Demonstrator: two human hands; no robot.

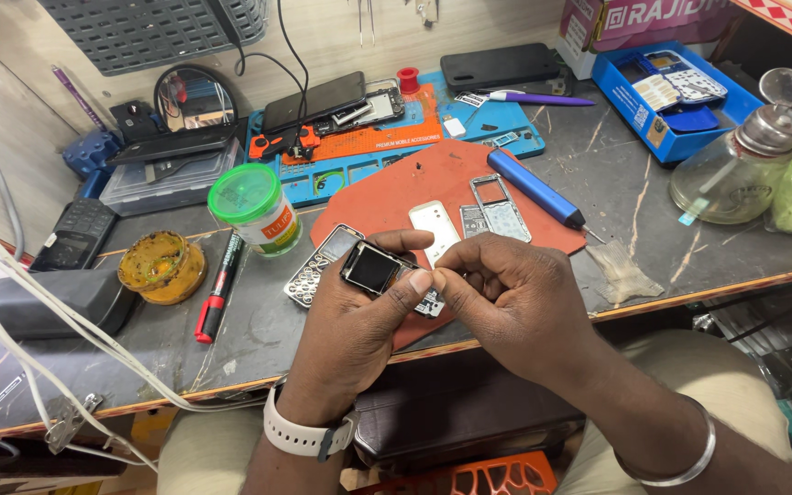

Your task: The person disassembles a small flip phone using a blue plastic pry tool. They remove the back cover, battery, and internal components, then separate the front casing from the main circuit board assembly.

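Note:
My left hand [359,316] grips a small opened phone board with a dark square screen [373,268], held above the front edge of the workbench. My right hand [506,293] pinches the board's right edge, thumb and forefinger touching it beside my left thumb. Just behind the hands, on a red mat [387,197], lie a keypad front cover [313,270], a white back cover [434,225] and a clear phone frame [499,206]. A blue screwdriver [533,188] rests across the mat's right side.
A green-lidded jar [254,206], a yellow paste tin [159,266] and a red marker [215,293] sit left. A blue work mat with phones [396,119] lies behind. A glass solvent bottle [735,165] and blue parts box [676,92] stand right. White cables [38,339] cross the left edge.

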